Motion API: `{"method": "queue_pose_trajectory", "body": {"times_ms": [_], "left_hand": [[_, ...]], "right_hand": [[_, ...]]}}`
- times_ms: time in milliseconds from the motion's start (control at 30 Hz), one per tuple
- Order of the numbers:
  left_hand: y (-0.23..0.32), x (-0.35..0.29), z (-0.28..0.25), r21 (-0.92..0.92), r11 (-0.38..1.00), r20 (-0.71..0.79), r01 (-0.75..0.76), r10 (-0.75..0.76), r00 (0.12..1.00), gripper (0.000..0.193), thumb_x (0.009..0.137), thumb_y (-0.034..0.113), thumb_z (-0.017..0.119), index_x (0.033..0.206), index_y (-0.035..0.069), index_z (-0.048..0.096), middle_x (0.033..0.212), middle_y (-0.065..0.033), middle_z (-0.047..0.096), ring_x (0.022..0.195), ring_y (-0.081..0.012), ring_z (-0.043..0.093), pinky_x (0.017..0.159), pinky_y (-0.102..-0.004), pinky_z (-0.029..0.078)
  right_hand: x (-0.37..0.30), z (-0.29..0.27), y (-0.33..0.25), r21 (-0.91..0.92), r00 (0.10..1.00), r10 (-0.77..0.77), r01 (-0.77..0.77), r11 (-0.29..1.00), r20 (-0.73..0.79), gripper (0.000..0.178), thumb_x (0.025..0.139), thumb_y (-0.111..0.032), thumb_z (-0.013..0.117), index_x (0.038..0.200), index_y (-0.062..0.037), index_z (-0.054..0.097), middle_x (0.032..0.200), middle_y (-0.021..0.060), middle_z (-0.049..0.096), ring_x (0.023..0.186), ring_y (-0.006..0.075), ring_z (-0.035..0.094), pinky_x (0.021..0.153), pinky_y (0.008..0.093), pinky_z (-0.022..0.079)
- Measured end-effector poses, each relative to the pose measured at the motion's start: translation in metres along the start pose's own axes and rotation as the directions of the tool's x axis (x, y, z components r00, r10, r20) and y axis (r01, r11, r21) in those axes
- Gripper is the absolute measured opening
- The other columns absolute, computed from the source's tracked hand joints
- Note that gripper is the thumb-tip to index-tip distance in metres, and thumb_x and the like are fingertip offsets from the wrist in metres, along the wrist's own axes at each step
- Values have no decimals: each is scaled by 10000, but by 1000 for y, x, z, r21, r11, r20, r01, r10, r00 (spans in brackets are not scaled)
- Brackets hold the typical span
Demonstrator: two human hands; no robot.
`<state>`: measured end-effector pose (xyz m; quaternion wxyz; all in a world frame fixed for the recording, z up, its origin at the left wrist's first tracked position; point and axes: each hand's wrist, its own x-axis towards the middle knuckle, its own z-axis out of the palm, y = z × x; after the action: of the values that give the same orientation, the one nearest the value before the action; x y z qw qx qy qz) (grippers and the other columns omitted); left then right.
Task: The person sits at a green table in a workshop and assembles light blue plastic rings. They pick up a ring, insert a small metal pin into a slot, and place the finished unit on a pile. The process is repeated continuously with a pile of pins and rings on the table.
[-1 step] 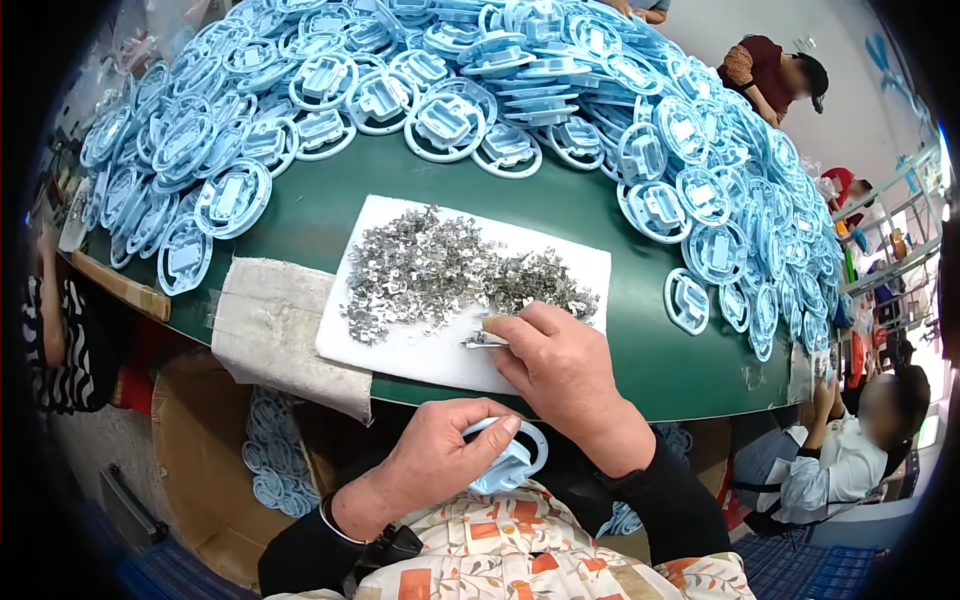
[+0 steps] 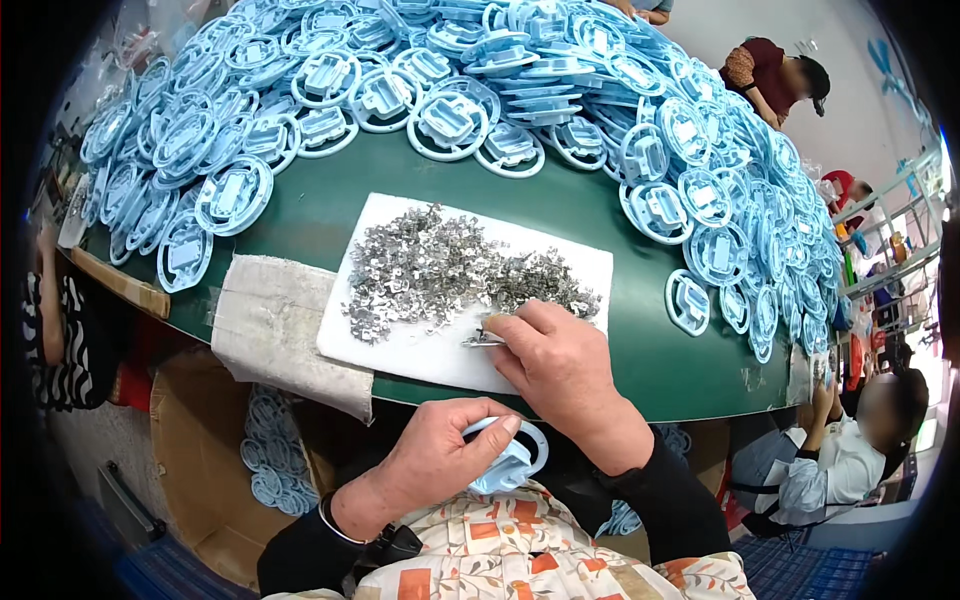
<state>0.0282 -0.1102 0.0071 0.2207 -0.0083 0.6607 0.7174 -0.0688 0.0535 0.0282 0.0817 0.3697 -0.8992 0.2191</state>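
Note:
My left hand (image 2: 440, 455) is closed round a light blue plastic ring-shaped part (image 2: 505, 472), held low in front of my body, off the table. The thumb lies over the ring's rim, and the palm hides part of it. Over the near edge of a white foam board (image 2: 420, 362), my right hand (image 2: 560, 365) is closed in a pinch. A small silver metal piece (image 2: 482, 341) sticks out leftward from its fingertips; the fingers cover the rest, so its exact kind is unclear. Beyond the fingertips, a heap of small silver metal clips (image 2: 430, 265) is spread over the board.
Light blue ring-shaped parts (image 2: 445, 120) are piled along the far side of the green table (image 2: 320, 200). A whitish cloth (image 2: 275, 320) hangs over the near edge. Below stands a cardboard box (image 2: 195, 450) with more blue parts. Several people work around.

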Motion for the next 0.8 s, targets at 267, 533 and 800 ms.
{"method": "queue_pose_trajectory", "body": {"times_ms": [267,533,800], "left_hand": [[-3,3,-8,-51,992,-116,-116,110,987,320,1060,265,564,1096,-30,683,741,-2,621,673,-41,502,597,-251,438],[13,22,-4,65,981,-149,-180,188,971,261,1060,254,567,1067,7,654,718,32,577,660,-34,445,557,-251,383],[11,28,11,40,971,-137,-235,238,962,257,1050,258,588,1083,13,656,736,28,595,699,-24,469,599,-231,410]], "right_hand": [[-2,-4,5,195,992,108,-94,976,-61,115,788,-73,762,884,-100,707,776,57,629,658,259,653,567,362,527],[-21,-39,-2,358,999,37,-29,933,-17,155,805,-40,774,945,-61,712,806,67,653,639,212,630,562,330,506],[-43,-41,4,663,923,354,-361,656,151,106,899,-59,710,975,10,685,829,52,666,682,69,565,617,238,463]]}}
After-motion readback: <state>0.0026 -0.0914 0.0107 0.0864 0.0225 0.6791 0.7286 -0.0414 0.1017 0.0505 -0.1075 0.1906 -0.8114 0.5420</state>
